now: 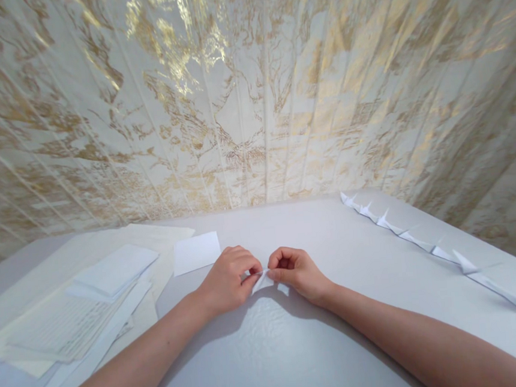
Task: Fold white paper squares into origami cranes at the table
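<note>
Between my two hands is a small folded piece of white paper [263, 282], held just over the table. My left hand [232, 279] pinches its left side between thumb and fingers. On the other side, the thumb and curled index finger of my right hand [299, 274] grip the paper's upper right part. A white corner of it sticks out below the right fingers. My fingers hide much of the folds. Just behind my left hand lies a flat white sheet [196, 252].
A white table [281, 360] spans the view. Loose papers [71, 324], some with writing, are piled at the left, topped by a stack of white sheets [119, 269]. Along the right edge runs a row of folded white paper pieces [410, 237] with pointed tips. Behind hangs a gold-patterned curtain [240, 98].
</note>
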A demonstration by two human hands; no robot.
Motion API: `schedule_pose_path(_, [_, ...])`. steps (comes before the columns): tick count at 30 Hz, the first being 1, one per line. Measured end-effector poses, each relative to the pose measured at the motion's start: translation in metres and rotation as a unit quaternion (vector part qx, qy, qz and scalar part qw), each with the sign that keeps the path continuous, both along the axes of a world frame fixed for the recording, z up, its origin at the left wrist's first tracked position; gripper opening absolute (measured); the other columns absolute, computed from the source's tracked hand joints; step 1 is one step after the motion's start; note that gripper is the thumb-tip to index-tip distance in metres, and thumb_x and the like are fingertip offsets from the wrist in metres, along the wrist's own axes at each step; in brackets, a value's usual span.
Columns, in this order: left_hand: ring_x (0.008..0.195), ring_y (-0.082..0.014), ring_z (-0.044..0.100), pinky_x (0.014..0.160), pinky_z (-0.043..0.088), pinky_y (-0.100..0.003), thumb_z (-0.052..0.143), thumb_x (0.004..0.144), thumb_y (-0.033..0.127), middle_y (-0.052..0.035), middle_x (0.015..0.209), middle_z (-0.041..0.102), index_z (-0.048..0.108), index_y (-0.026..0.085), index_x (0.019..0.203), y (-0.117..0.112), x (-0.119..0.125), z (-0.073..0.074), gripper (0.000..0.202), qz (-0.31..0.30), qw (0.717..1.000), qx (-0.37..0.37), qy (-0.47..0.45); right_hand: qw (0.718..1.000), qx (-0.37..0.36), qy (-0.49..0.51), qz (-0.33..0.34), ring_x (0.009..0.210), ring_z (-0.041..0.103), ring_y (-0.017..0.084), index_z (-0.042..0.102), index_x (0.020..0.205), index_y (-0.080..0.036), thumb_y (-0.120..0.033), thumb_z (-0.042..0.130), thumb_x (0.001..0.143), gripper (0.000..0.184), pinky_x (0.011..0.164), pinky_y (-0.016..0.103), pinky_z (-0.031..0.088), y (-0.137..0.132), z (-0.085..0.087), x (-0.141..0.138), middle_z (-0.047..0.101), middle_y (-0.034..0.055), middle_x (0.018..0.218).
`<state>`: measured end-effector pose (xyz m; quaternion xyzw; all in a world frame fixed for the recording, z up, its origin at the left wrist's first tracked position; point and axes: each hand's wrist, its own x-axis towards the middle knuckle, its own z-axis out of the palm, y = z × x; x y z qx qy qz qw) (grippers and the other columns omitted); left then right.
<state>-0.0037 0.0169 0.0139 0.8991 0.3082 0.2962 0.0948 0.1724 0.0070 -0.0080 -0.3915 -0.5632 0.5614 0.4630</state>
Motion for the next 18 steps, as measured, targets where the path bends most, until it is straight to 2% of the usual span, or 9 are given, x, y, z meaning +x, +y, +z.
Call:
schedule_pose_path(4, [0.069,-0.0134,0.057,0.068,0.042,-0.026,0.049,0.076,0.018,-0.0001,0.070,0.063,0.058,0.018,0.077,0.000,-0.001,0.003,0.009,0.003,0.995,-0.085,-0.049,0.999,-0.025,0.028,-0.022,0.046,0.045,0.007,0.055,0.059,-0.015,-0.019,0.068,0.056,0.014,0.048,0.021,0.031,0.001,0.000,0.000,0.054,-0.0043,0.050])
schedule_pose_path(6, [0.072,-0.0143,0.057,0.068,0.043,-0.027,0.051,0.077,0.023,-0.0008,0.075,0.063,0.056,0.018,0.082,-0.001,-0.002,0.002,0.009,0.018,0.994,-0.081,-0.066,0.998,-0.030,0.036,-0.041,0.046,0.045,0.008,0.055,0.058,-0.015,-0.019,0.069,0.056,0.014,0.048,0.021,0.032,0.003,0.000,-0.001,0.055,-0.0043,0.049])
schedule_pose_path(9, [0.076,-0.0177,0.057,0.072,0.042,-0.032,0.059,0.073,0.031,-0.0028,0.080,0.063,0.053,0.018,0.080,-0.003,-0.001,-0.004,0.015,0.047,0.997,0.015,-0.053,0.996,-0.032,0.044,-0.069,0.046,0.045,0.008,0.055,0.056,-0.015,-0.019,0.069,0.055,0.015,0.049,0.021,0.032,0.004,-0.001,-0.001,0.054,-0.0044,0.048])
schedule_pose_path(13, [0.080,-0.0187,0.056,0.074,0.040,-0.034,0.056,0.077,0.021,-0.0045,0.081,0.064,0.055,0.018,0.077,-0.004,0.000,-0.009,0.003,0.077,0.987,0.136,-0.041,0.993,-0.035,0.050,-0.096,0.046,0.045,0.008,0.055,0.057,-0.016,-0.018,0.068,0.055,0.014,0.048,0.022,0.031,0.003,-0.002,-0.004,0.055,-0.0042,0.048])
schedule_pose_path(18, [0.073,-0.0177,0.052,0.069,0.039,-0.033,0.052,0.080,0.018,-0.0041,0.074,0.062,0.059,0.017,0.073,-0.005,0.001,-0.009,0.010,0.107,0.977,0.183,-0.039,0.990,-0.035,0.060,-0.125,0.048,0.047,0.008,0.055,0.059,-0.015,-0.020,0.068,0.057,0.014,0.050,0.022,0.033,-0.002,-0.001,-0.009,0.056,-0.0033,0.051])
